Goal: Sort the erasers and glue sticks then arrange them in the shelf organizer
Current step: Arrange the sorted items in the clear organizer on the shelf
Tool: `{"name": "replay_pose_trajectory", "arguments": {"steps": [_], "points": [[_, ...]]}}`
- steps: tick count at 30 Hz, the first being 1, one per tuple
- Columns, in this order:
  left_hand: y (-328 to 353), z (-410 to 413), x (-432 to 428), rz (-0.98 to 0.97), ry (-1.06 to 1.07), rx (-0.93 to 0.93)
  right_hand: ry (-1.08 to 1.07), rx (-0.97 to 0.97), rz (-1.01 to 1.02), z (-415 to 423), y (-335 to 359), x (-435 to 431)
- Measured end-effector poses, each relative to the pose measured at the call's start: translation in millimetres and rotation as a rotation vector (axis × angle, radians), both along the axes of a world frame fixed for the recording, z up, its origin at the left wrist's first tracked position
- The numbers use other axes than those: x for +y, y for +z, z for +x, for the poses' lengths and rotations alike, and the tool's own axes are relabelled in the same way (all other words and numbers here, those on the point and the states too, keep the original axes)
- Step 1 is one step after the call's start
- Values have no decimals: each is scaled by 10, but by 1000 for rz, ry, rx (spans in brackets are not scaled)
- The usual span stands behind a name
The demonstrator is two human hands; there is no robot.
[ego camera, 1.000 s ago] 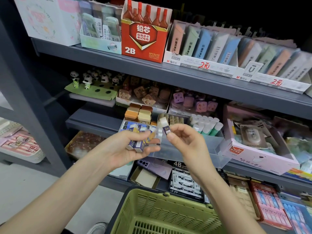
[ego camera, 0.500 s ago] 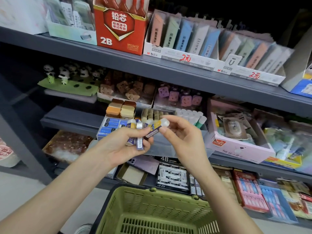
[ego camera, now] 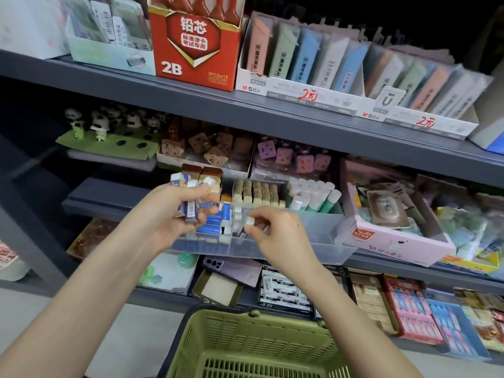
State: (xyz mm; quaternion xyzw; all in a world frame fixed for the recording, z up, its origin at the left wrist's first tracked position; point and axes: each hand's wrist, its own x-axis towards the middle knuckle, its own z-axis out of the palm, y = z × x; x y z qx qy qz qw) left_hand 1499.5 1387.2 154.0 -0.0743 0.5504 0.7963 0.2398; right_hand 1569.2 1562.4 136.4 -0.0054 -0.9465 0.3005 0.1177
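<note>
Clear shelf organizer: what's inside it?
Blue-sleeved erasers, tan blocks and green glue sticks sit in the organizer. The left hand, gripping a bunch of erasers, and the right hand, pinching a white-ended piece, hide part of its front.

A grey shelf (ego camera: 103, 199) carries a clear organizer (ego camera: 294, 242) and, just beside it, a pink box (ego camera: 395, 240) — the upper shelf (ego camera: 272, 118) holds a red box (ego camera: 196, 50).

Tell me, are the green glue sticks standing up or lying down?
Standing up, leaning a little: the glue sticks sit in the clear bin with their white caps pointing up.
</note>
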Motion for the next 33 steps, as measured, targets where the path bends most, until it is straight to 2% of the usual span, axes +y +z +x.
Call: {"name": "replay_pose_trajectory", "arguments": {"steps": [4, 8, 15, 18, 20, 23, 27, 31, 33], "points": [[-28, -14, -8, 5, -25, 16, -14, -97, -39, -62, -73, -81], [-33, -15, -21, 8, -39, 40, 0, -141, 9, -52, -130, -111], [-33, 36, -17, 54, -89, 25, 33, -100, -6, -5, -153, -72], [-44, 68, -3, 59, -143, 6, 7, -9, 17, 16, -85, -37], [-48, 94, 18, 75, -189, 8, -13, 66, -109, 13, -3, -29], [-40, 147, 70, 86, -268, 44, 13, 53, -349, -3, 115, -55], [-32, 197, 151, 60, -326, 111, 24, 62, -450, -2, 170, -79], [-25, 167, 184, 60, -209, 33, -76, 122, -535, -18, 258, 129], [-18, 122, 165, 69, -83, -58, -159, 155, -416, -60, 281, 268]]}}
